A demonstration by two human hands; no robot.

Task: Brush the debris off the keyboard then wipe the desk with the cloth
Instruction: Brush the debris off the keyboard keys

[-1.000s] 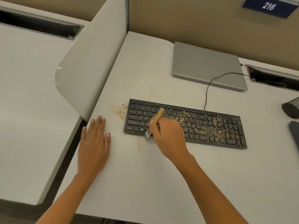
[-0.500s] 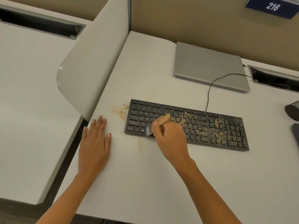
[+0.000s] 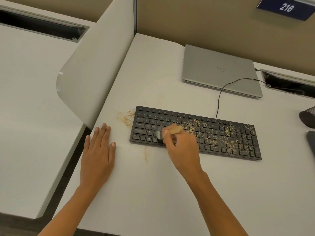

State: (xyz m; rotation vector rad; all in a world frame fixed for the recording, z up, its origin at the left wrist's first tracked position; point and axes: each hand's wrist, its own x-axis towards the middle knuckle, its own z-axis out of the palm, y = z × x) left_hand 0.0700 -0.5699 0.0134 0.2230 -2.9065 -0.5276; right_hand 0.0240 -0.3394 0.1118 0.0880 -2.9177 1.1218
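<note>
So the black keyboard [image 3: 213, 135] sits roughly mid-table, angled a bit, with its right end nearer than its left. The right hand [image 3: 183, 150] is over the near-left part of it, fingers [image 3: 167, 135] curled tight round a small brush [image 3: 175, 129] with a light wooden handle. The metal collar and dark bristles point down-left onto the bottom rows of keys, and the brush is blurry, so no finer detail there.

The tan debris [image 3: 227, 133] is thick across the middle and right side of the keyboard, numpad included. The left block of keys looks pretty much clean. There's a crumb patch [image 3: 125, 117] on the table [image 3: 153, 193] just beside the keyboard's far-left corner, plus a thin crumb trail [image 3: 146, 154] just near of its front edge.

The left hand [image 3: 97, 155] lies flat, palm down, on the table to the left of the keyboard, fingers straight and close together, holding nothing.

Farther back on the right is a closed silver laptop [image 3: 219, 70]. A black cable [image 3: 219, 99] runs from the keyboard's far edge and loops across the laptop's near edge toward a slot at the right. A white divider panel [image 3: 95, 70] stands along the table's left side, and a blue sign [image 3: 286, 8] reading 216 is on the far wall.
</note>
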